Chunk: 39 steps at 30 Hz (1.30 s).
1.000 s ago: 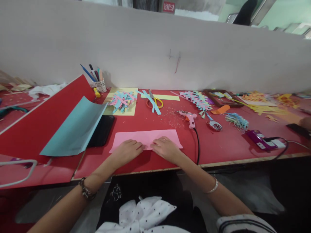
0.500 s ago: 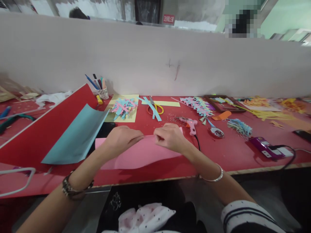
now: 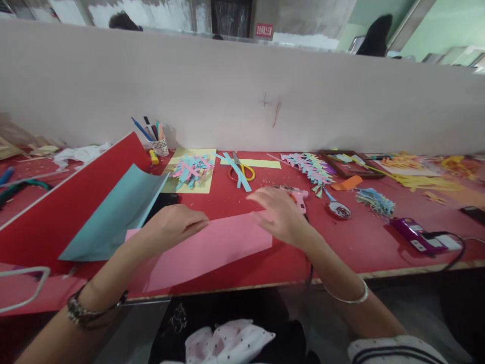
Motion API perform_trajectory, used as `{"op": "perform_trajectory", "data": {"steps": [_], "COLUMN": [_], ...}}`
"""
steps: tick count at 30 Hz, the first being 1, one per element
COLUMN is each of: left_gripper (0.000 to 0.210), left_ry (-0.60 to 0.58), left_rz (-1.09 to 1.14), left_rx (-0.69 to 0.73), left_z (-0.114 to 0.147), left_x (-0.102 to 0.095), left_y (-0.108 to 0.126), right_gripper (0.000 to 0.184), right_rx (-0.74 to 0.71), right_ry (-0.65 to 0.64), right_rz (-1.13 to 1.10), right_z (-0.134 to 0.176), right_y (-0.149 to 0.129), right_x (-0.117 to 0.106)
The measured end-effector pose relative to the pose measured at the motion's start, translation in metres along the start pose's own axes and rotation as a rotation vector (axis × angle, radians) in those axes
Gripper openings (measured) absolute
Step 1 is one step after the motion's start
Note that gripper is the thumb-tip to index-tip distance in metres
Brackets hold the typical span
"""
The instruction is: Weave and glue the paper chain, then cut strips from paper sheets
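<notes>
A sheet of pink paper (image 3: pixel 220 248) lies tilted over the red table's front edge area, its long side facing me. My left hand (image 3: pixel 176 222) pinches its far edge near the left part, thumb and fingers pressed together. At the paper's right end my right hand (image 3: pixel 280 215) is spread, thumb apart from the fingers and slightly blurred; the thumb is close to the paper's corner. Just beyond that hand lies a pink glue gun (image 3: pixel 301 197), partly hidden by it. Scissors with red and yellow handles (image 3: pixel 248 173) lie farther back under blue paper strips (image 3: pixel 239 174).
A blue sheet (image 3: pixel 117 217) leans on a red board (image 3: pixel 68 197) at left. Behind are cut paper pieces (image 3: pixel 193 171) on yellow paper and a pen cup (image 3: pixel 159 146). To the right are a spoon (image 3: pixel 338 208) and a purple device with a cable (image 3: pixel 415 235). A partition (image 3: pixel 227 91) stands behind.
My right hand has let go of the pink paper's edge and spread its fingers. The paper has shifted left and toward me, with my left hand moving left along with it.
</notes>
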<state>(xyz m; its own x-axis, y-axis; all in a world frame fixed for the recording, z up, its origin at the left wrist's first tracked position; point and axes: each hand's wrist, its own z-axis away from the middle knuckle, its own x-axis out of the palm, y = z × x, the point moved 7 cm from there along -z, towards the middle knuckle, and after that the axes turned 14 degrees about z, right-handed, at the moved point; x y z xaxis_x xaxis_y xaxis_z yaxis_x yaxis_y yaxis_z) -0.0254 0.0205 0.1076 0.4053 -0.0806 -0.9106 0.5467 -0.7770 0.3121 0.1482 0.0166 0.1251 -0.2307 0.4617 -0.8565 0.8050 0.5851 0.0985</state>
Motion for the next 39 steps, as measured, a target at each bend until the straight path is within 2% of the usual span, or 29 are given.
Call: {"op": "perform_trajectory", "data": {"steps": [3,5,7,10,13,17,24,29,32,35,38,39], "left_gripper": [0.046,0.038,0.033,0.031,0.032,0.032,0.031,0.031,0.033,0.034,0.032,0.030], "left_ry": [-0.068,-0.045,0.014,0.112,0.228,0.341,0.436,0.415,0.384,0.311,0.238,0.259], "left_rz": [0.051,0.055,0.002,-0.176,-0.336,-0.404,-0.362,-0.368,-0.406,-0.405,-0.351,-0.347], "left_rx": [-0.020,-0.042,-0.048,-0.003,0.130,0.263,0.243,0.283,0.241,0.136,-0.103,-0.194], "left_z": [-0.005,-0.008,-0.011,-0.014,-0.013,-0.005,0.001,0.007,0.018,0.037,0.061,0.069], "left_x": [0.005,0.007,0.009,0.014,0.013,0.004,0.002,0.005,0.004,0.000,-0.009,-0.015], "left_y": [0.005,0.006,0.008,0.012,0.022,0.034,0.035,0.030,0.017,-0.007,-0.039,-0.048], "right_gripper": [0.021,0.024,0.021,0.017,0.021,0.023,0.020,0.021,0.021,0.021,0.023,0.023], "right_rx": [-0.126,-0.108,-0.058,0.014,0.065,0.111,0.086,0.054,0.079,0.114,0.120,0.117], "right_ry": [-0.239,-0.359,-0.415,-0.414,-0.378,-0.315,-0.301,-0.335,-0.326,-0.329,-0.348,-0.354], "right_rz": [-0.063,-0.111,-0.162,-0.262,-0.414,-0.560,-0.608,-0.550,-0.565,-0.559,-0.518,-0.504], "right_z": [-0.013,-0.018,-0.022,-0.026,-0.029,-0.029,-0.027,-0.025,-0.020,-0.011,0.000,0.002], "right_y": [-0.032,-0.041,-0.044,-0.046,-0.047,-0.042,-0.047,-0.048,-0.035,-0.017,-0.002,0.000], "right_x": [0.017,0.027,0.033,0.037,0.037,0.032,0.028,0.028,0.025,0.020,0.014,0.013]}}
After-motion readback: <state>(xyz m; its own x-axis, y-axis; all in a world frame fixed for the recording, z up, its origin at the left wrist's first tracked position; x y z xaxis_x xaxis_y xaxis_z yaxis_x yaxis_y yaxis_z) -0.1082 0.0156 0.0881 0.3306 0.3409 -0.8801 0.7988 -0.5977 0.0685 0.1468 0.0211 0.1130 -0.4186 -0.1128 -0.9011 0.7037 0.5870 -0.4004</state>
